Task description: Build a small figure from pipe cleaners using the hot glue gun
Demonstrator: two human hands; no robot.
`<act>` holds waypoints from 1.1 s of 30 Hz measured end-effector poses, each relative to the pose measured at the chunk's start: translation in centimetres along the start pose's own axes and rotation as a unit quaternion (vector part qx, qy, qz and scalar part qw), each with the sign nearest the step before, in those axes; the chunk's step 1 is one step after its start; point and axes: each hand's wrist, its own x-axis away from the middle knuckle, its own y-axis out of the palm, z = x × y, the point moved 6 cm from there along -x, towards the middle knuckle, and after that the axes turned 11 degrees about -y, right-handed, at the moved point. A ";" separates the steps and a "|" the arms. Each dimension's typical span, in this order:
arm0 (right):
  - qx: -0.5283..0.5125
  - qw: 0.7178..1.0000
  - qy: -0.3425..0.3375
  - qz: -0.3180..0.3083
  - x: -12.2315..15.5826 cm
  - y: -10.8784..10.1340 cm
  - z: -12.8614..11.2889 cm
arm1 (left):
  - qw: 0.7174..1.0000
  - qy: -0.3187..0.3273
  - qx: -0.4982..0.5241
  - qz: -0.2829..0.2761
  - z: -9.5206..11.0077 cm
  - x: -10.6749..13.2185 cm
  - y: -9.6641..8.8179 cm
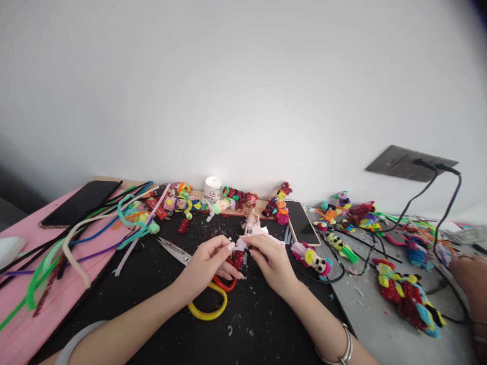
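Over the black mat, my left hand [208, 261] and my right hand [274, 264] meet, fingers pinched around a small pipe-cleaner piece [238, 259]. Its lower part is glittery red, its top fuzzy lilac; the fingers hide some of it. Scissors [207, 316] with yellow and red handles lie partly under my left hand, blades pointing to the upper left. Just beyond my right hand is a pale pink hot glue gun [254, 223], its body partly covered by that hand.
Loose pipe cleaners [78, 241] spread across the pink surface at left, near a dark phone [79, 204]. Finished pipe-cleaner figures [281, 200] line the back, beside a paper cup [213, 189]. Another phone [304, 223] lies right. Cables hang from a wall socket [413, 163]. Another person's hand [466, 276] is far right.
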 end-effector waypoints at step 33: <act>0.053 0.998 -0.031 0.009 0.2 0.1 -0.5 | 1.000 0.010 -0.006 -0.008 -0.2 -0.1 0.0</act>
